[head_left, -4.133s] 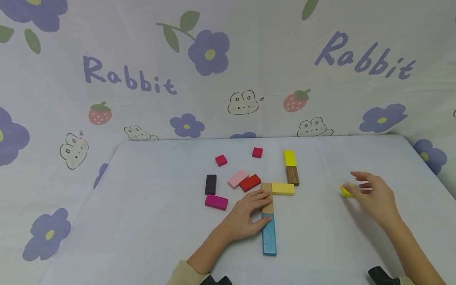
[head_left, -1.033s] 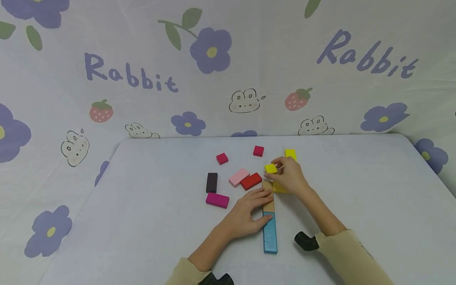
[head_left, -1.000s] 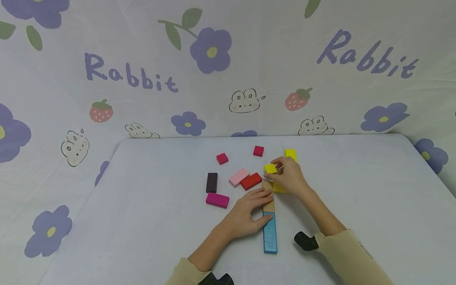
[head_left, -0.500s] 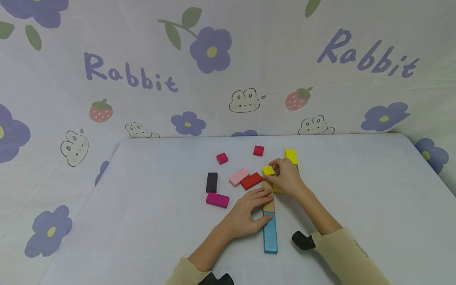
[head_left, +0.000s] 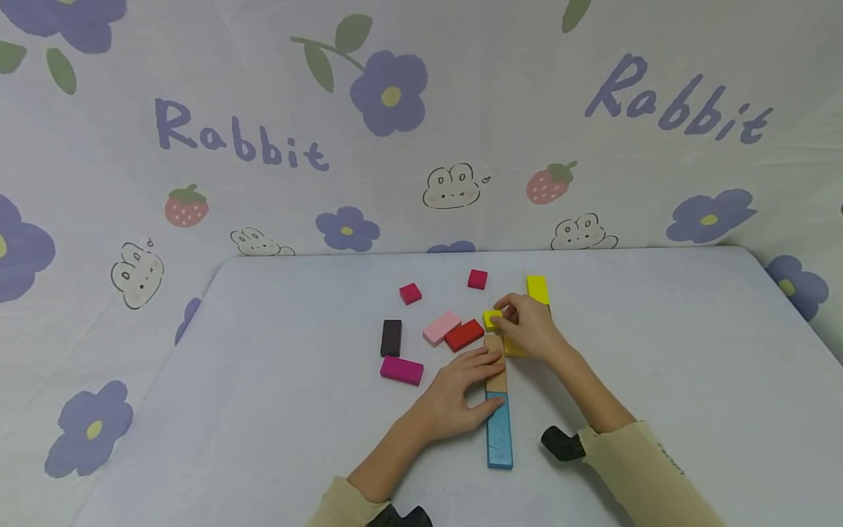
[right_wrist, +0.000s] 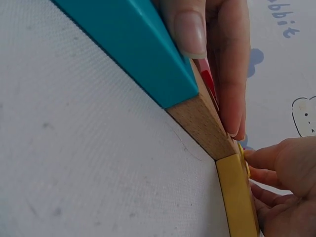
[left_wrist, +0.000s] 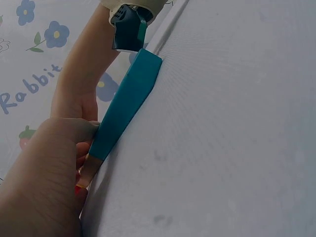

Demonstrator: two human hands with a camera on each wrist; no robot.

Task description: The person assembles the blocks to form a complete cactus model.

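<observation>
My left hand [head_left: 454, 401] lies flat-fingered across the tan wooden block [head_left: 496, 377], its thumb touching the blue block [head_left: 499, 435] that lines up end to end with it. At the far end of the tan block, my right hand [head_left: 532, 326] holds a small yellow block [head_left: 490, 320] by thumb and fingertips. Below that hand a longer yellow block [head_left: 516, 350] shows in part, set sideways against the tan one; in the right wrist view this yellow block [right_wrist: 237, 197] meets the tan block's end. A bright yellow block [head_left: 536, 289] stands behind my right hand, and the brown block by it is mostly hidden.
Left of the row lie a red block [head_left: 465, 335], a pink block [head_left: 442, 328], a dark block [head_left: 391, 337] and a magenta block [head_left: 402, 370]. Two small crimson blocks [head_left: 477, 279] sit farther back. A patterned cloth [head_left: 263, 197] hangs behind the white table.
My right hand has brought the small yellow block from the right side over to the tan block's far end, lately shifting slightly left and lower. The left hand stays in place.
</observation>
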